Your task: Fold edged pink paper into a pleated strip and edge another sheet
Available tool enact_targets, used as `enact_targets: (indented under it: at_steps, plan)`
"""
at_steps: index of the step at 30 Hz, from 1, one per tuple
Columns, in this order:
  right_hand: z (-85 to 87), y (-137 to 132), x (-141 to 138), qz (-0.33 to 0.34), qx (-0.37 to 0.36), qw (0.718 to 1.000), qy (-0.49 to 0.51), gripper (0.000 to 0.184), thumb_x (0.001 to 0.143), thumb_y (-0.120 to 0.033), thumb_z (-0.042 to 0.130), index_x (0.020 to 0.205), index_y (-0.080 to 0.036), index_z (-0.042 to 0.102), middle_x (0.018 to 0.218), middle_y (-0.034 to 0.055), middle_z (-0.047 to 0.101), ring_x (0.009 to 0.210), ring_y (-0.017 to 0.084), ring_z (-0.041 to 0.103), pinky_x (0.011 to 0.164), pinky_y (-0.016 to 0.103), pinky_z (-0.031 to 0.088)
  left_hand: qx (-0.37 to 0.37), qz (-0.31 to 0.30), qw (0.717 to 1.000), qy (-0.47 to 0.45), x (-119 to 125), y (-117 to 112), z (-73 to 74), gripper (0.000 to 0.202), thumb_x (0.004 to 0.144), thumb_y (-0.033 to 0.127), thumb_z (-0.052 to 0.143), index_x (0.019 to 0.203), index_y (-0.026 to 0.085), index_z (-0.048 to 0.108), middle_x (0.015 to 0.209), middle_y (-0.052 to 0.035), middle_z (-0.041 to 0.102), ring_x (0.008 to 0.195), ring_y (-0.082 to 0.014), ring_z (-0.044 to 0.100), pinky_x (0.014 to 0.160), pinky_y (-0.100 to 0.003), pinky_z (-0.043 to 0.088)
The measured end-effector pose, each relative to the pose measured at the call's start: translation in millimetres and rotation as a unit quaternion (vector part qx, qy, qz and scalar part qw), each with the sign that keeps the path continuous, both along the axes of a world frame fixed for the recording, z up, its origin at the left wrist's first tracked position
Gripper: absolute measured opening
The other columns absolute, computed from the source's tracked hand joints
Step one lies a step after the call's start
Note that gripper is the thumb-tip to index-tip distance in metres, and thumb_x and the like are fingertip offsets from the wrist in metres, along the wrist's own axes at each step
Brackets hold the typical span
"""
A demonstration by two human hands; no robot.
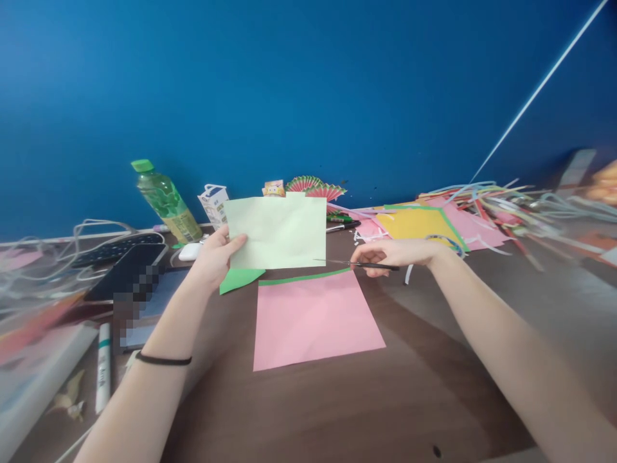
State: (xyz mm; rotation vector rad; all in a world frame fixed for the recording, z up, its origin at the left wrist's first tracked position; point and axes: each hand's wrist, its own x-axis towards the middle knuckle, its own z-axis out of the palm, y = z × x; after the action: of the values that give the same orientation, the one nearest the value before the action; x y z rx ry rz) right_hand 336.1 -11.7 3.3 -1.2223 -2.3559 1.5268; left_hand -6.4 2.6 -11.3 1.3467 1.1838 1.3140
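Observation:
My left hand [222, 254] pinches the left edge of a pale green sheet of paper [279, 231], held up above the table with a small tab on its top edge. In my right hand [373, 256] is a pair of scissors [388, 265]. Their thin blades point left and overlap the sheet's lower right corner; whether they are cutting into it I cannot tell. Below lies a pink sheet [315, 325] with a green strip along its far edge. A bright green piece of paper [241, 279] lies beside it, partly behind my left wrist.
A green-capped bottle [168, 202] and a small carton [213, 204] stand behind on the left, near cables and a dark tablet-like slab [128, 270]. A marker [103, 366] lies front left. Yellow paper [417, 225] and many coloured strips [501, 206] lie back right against the blue wall [308, 96].

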Motion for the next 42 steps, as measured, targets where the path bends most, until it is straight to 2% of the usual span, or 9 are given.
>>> enact_targets:
  at_steps: [8,17,24,31,36,42]
  plan:
    - [1.5,-2,-7,0.0,-0.004,1.0,-0.003,0.029,0.074,-0.027,0.054,0.101,-0.018,0.054,0.065,-0.0044,0.046,0.053,0.006,0.04,0.056,0.022,0.036,0.011,-0.013,1.0,-0.004,8,-4,3.1,0.046,0.066,0.03,0.065,0.108,0.016,0.054,0.103,-0.0108,0.066,0.097,-0.0278,0.06,0.082,-0.042,0.052]
    - [1.1,-3,-11,0.018,-0.008,1.0,-0.005,0.026,0.074,-0.021,0.049,0.1,-0.018,0.052,0.068,-0.0027,0.051,0.052,0.006,0.04,0.056,0.022,0.036,-0.003,-0.025,1.0,-0.01,8,-6,4.1,0.044,0.065,0.03,0.068,0.105,0.017,0.056,0.104,-0.0089,0.067,0.095,-0.0258,0.062,0.081,-0.039,0.053]
    - [-1.0,-2,-12,0.03,-0.008,0.999,0.01,0.028,0.074,-0.023,0.05,0.101,-0.017,0.052,0.07,-0.001,0.054,0.053,0.007,0.042,0.058,0.024,0.037,-0.009,-0.034,0.999,-0.027,8,-6,2.1,0.046,0.063,0.03,0.07,0.105,0.017,0.057,0.104,-0.0091,0.067,0.094,-0.026,0.063,0.08,-0.039,0.053]
    - [-2.3,-1,-14,0.036,-0.004,0.999,0.007,0.029,0.074,-0.026,0.051,0.101,-0.017,0.052,0.06,-0.0041,0.047,0.053,0.008,0.042,0.059,0.025,0.038,-0.015,-0.03,0.999,-0.043,9,-5,1.5,0.046,0.06,0.03,0.073,0.102,0.017,0.058,0.101,-0.0082,0.068,0.092,-0.025,0.063,0.08,-0.038,0.054]
    - [-2.3,-2,-13,0.034,0.003,0.999,0.002,0.029,0.075,-0.028,0.051,0.102,-0.017,0.052,0.064,-0.0034,0.049,0.052,0.007,0.041,0.059,0.025,0.038,-0.021,-0.031,0.998,-0.049,9,-5,1.7,0.046,0.06,0.028,0.072,0.102,0.017,0.058,0.099,-0.0076,0.068,0.092,-0.0248,0.063,0.08,-0.038,0.053]
    - [-0.6,-3,-13,0.022,0.014,1.0,-0.009,0.029,0.072,-0.021,0.049,0.1,-0.017,0.055,0.062,-0.0035,0.053,0.049,0.005,0.042,0.058,0.023,0.04,-0.024,-0.034,0.998,-0.055,9,-6,2.0,0.046,0.06,0.027,0.072,0.102,0.016,0.058,0.099,-0.0079,0.068,0.093,-0.0255,0.063,0.081,-0.038,0.053]
